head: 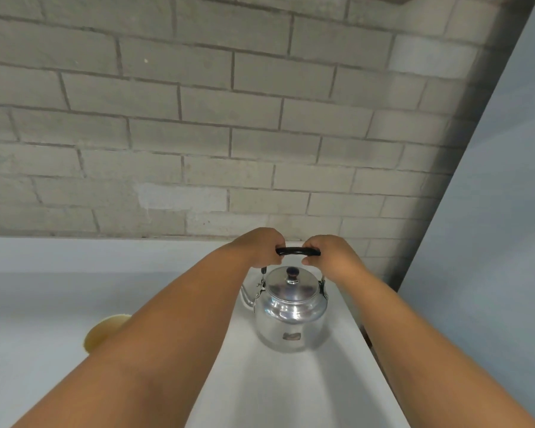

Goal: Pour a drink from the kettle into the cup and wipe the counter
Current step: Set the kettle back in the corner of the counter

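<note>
forearms: two bare forearms reach forward from the near edge, meeting over the kettle.
worktop (275,390): white, plain, running under both arms and out to the wall; its right edge lies just right of the right grip's forearm.
yellow object (104,332): pale yellow, rounded, lying on the worktop well left of and nearer than the left grip, half hidden by the left forearm; what it is cannot be told.
kettle (291,316): shiny metal, upright on the worktop, directly below both grips; lid on, with a dark knob (292,272) at its top; spout (247,296) points left, below the left grip.
handle (297,251): black, arched over the lid, its middle showing between the two grips.
left hand (260,248): this grip is curled closed round the left end of the handle.
right hand (325,251): this grip is closed round the right end of the handle, thumb beneath it.
wall (198,118): grey brick, beyond both grips, rising from the back of the worktop.
panel (491,211): pale, smooth, slanting, to the right of the right grip.
cup: not in view.
</note>
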